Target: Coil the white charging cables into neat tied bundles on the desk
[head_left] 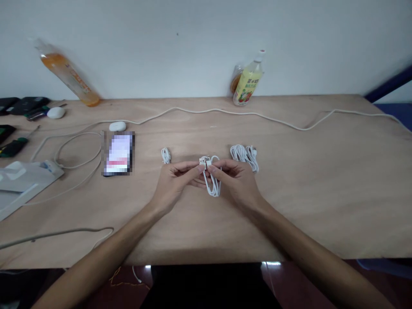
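A white USB cable [213, 189] is held up over the middle of the table, its looped length hanging between my two hands. My left hand [174, 182] pinches it by a USB plug [202, 161]. Right beside that, my right hand [240, 182] grips the cable near a second plug-like end [208, 162], thumb and finger closed. The other fingers are partly hidden behind the cable. Past my left hand lies a small coiled white cable [165, 155]. Just beyond my right hand rest more bundled white cables [243, 155].
A phone [119, 152] and a white earbud case [117, 126] lie to the left. One long white cord [222, 110] crosses the table [322, 193]. Along the wall stand an orange drink bottle [69, 79] and a yellow one [247, 83]. A screwdriver [14, 146] is at far left.
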Demonstrator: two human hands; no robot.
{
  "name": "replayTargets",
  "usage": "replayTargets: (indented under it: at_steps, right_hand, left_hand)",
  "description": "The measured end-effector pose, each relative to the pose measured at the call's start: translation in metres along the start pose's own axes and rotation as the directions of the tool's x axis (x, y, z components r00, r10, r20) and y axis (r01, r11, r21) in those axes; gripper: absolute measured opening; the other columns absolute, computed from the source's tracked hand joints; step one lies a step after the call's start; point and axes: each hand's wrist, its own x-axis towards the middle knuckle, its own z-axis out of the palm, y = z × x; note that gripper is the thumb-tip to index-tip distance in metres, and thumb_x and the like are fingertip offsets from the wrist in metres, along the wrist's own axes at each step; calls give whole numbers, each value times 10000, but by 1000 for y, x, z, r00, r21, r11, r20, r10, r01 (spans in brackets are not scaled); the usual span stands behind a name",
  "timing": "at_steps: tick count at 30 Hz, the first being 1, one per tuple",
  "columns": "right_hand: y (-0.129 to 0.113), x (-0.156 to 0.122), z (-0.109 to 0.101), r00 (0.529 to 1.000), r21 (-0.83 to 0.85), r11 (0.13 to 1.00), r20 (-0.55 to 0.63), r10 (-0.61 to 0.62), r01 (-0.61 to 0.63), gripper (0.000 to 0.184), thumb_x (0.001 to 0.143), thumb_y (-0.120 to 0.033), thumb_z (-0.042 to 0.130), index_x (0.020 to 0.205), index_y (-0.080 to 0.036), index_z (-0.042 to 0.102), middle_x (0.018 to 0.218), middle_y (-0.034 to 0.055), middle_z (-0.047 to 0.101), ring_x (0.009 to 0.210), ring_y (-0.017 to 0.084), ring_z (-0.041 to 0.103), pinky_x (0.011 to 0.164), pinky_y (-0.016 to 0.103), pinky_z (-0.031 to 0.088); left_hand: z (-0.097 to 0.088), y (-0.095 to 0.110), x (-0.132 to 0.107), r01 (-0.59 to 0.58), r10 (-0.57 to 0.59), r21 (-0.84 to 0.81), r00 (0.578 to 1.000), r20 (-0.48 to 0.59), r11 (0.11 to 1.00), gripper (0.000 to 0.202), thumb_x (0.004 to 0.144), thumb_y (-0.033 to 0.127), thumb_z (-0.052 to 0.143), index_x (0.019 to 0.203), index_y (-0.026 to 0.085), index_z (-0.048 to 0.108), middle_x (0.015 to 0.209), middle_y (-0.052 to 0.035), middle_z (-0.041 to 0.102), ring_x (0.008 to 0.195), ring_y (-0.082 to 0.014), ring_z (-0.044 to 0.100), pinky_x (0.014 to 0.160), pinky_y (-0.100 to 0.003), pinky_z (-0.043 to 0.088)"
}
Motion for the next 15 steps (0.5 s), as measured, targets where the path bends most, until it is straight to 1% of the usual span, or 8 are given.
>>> replayTargets:
  at_steps: [3, 11, 15]
  right_hand:
    - [1, 0, -1, 1000, -20, 1000, -6, 13, -13, 237, 852, -498, 885, 853, -262, 867, 810, 11, 806, 705, 156, 695, 691, 316, 598]
    - [2, 0, -2, 999, 17, 998, -11, 53, -52, 172, 850, -457, 894, 878, -287, 895, 837, 13, 840, 712, 149, 716, 717, 312, 608]
    - [2, 0, -3, 999, -16, 999, 10, 52, -52, 228, 864, -505, 873, 863, -277, 894, 830, 23, 834, 723, 160, 713, 727, 326, 610]
  left_hand:
    - [0, 0, 0, 2, -2, 9, 1000, -10, 1000, 275, 815, 375, 925, 1001, 174, 895, 859, -69, 875, 746, -236, 845, 764, -371, 739]
    - [1, 0, 0, -5, 6, 44, 1000, -18, 999, 300, 820, 390, 921, 1017, 165, 893, 866, -80, 874, 773, -250, 850, 793, -389, 739]
    - [0, -1, 0, -1, 2, 49, 1000, -19, 999, 305, 837, 389, 904, 1039, 161, 890, 872, -84, 875, 772, -253, 850, 798, -400, 741]
